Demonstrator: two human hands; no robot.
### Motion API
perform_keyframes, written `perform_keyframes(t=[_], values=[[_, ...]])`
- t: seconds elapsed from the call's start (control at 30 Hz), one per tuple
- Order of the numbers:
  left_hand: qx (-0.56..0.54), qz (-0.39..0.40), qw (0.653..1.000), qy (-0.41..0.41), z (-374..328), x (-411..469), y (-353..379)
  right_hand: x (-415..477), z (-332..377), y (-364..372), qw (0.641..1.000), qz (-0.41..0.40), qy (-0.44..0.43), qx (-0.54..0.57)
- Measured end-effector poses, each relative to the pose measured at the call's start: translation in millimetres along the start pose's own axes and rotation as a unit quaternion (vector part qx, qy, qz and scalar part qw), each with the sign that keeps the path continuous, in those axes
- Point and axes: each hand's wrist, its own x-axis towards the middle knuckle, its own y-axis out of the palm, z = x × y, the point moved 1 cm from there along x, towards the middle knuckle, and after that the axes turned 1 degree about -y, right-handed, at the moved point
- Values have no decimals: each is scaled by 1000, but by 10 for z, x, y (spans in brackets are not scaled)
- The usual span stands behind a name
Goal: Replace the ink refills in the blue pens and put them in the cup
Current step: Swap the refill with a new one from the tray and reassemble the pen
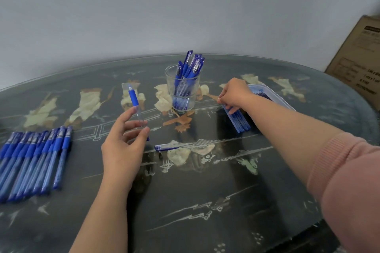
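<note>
Mid-swap, by the look of it. Pinching a barrel (pixel 135 107) in the left hand (pixel 123 146) — thumb and fingertips curled round its clear lower part, blue grip end up, tilted slightly away, held above the table (pixel 185 201). Seems empty inside, though hard to tell through clear plastic.

Reaching with the right hand (pixel 234 92) to the refills (pixel 238 121), lying side by side just in front of a tray (pixel 283 100); fingers bent down onto their far ends, touching them. Cannot tell whether pinching one or only pressing on the bundle.

Cup (pixel 183 92) standing between the two hands, further back, already stuffed with pens (pixel 189 68). Cap (pixel 166 147) lying loose on the table just right of the left hand. Row (pixel 35 160) of more pens waiting at the far left.

Risks, judged from here: lifting two refills instead of one, packed so close; rolling the rest out of line with a careless drag. Could miss the barrel's narrow mouth with a thin refill, given so light a pinch low down. Could also knock the cap away with the left wrist — or forget it before dropping the pen in the cup.
</note>
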Motion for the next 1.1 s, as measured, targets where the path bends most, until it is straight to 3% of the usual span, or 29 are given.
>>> perform_keyframes(t=[0.7, 0.8, 0.9, 0.97, 1.1], values=[[7, 10, 1000, -2, 52, -4, -2, -68, -81, -39, 998, -44, -45, -7], [0, 11, 1000, -6, 57, -4, -2, -121, -123, -171, 990, -109, -54, 76], [2, 12, 1000, -5, 40, -12, 1, -189, -322, -384, 963, -232, -27, 134], [6, 14, 1000, -2, 29, -14, 4, -205, -536, -473, 958, -270, 4, 95], [12, 16, 1000, -3, 13, -22, 17, -224, -847, -433, 978, -208, 29, -20]])
